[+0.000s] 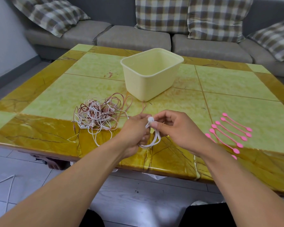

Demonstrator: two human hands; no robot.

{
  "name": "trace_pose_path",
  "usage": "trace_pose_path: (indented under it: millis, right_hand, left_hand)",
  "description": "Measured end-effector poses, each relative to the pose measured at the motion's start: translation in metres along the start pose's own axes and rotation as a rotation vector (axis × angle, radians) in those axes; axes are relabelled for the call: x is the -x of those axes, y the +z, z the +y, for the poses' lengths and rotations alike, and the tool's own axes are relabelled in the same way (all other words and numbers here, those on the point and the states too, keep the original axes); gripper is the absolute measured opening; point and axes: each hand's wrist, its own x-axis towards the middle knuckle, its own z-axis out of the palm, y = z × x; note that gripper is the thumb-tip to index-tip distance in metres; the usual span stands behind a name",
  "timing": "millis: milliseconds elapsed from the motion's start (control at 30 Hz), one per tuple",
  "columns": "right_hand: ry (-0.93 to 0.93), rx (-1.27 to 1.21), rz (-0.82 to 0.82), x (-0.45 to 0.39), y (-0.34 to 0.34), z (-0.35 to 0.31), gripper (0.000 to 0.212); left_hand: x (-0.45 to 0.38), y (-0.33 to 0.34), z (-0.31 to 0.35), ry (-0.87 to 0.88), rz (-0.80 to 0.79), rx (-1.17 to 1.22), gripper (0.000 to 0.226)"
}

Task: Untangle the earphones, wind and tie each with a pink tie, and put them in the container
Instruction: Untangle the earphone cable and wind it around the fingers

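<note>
a loose white cable lay on the floor at far left, apart from everything else. on the table, the tangle of earphones sat near the front edge, white and reddish-pink wires knotted together, with one thin pink strand trailing toward the container. the heap probably waited there so each set could be pulled out in turn.

the left hand held a wound white earphone coil just above the table's front edge, fingers curled around one side of the loop. the coil hung as a narrow oval, its long axis running roughly up and down in the view, the gathered top end pointing toward the container and the rounded bottom toward the person. the right hand pinched the top of the bundle between thumb and fingers, where a small white knob showed; whether that was an earbud or a tie end could not be told. two hands on it likely kept the loops from springing open before tying.

the container stood upright beyond the hands, open mouth up, nothing visible inside. at right, the pink ties lay side by side, slanting from upper left to lower right, within easy reach of the right hand.
</note>
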Motion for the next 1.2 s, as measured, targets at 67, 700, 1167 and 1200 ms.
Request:
trace_pose_path:
  millis: [67, 700, 1167, 1200]
  right_hand:
    - [-0.037, 0.053, -0.011, 0.0, 0.001, 0.0, 0.012]
    - [-0.043, 0.157, 0.134, 0.0, -0.006, -0.006, 0.011]
    - [-0.096, 0.173, 0.215, 0.002, -0.001, -0.01, 0.015]
    - [-0.091, 0.17, 0.211, 0.002, -0.003, -0.009, 0.015]
  left_hand:
    - [0.001, 0.001, -0.001, -0.016, -0.011, -0.033, 0.024]
    - [0.0, -0.005, 0.001, -0.024, -0.101, 0.032, 0.044]
    - [0.011, 0.002, -0.007, 0.303, -0.009, -0.656, 0.032]
    - [0.011, 0.001, -0.007, 0.279, -0.024, -0.694, 0.021]
